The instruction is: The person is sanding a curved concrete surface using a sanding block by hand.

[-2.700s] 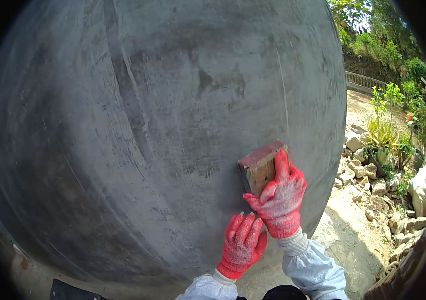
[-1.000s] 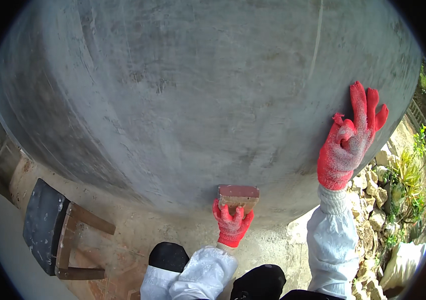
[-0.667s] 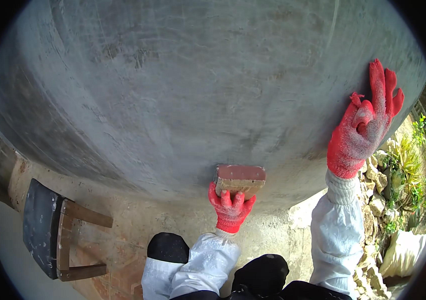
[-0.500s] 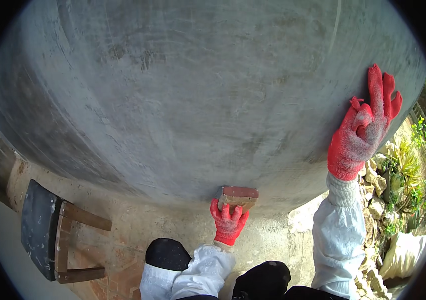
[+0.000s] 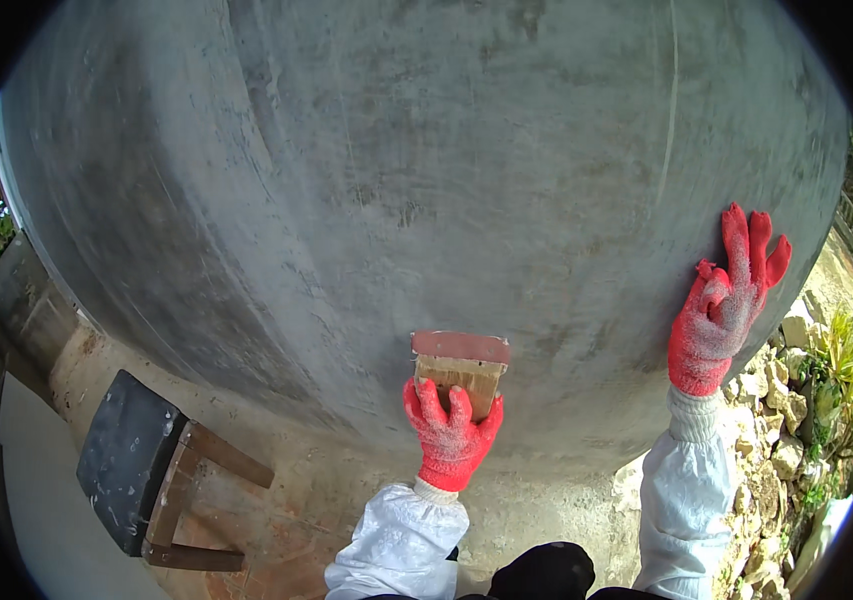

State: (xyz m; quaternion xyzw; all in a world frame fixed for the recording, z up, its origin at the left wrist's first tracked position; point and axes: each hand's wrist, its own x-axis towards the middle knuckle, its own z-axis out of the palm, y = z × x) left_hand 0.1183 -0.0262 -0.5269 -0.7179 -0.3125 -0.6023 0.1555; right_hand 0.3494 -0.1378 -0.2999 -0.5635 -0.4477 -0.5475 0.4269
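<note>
In a red, dusty glove, my left hand grips a wooden sanding block by its near side. Reddish-brown sandpaper covers the block's far edge, which meets the lower part of a large, curved grey plastered wall. Farther right, my right hand, gloved in the same red, rests on the wall with its fingers stretched and spread. Pale dust coats the back of that glove, and nothing is in the hand. White sleeves cover both forearms.
A wooden stool with a dark, paint-spotted seat stands on the stained floor at lower left. Rough stones and green plants line the right side. My dark-clad knee shows at the bottom edge.
My left hand has moved up the wall with the sanding block. The right hand sits lower in view, still spread on the wall. The view has shifted, so the stool appears farther right.
</note>
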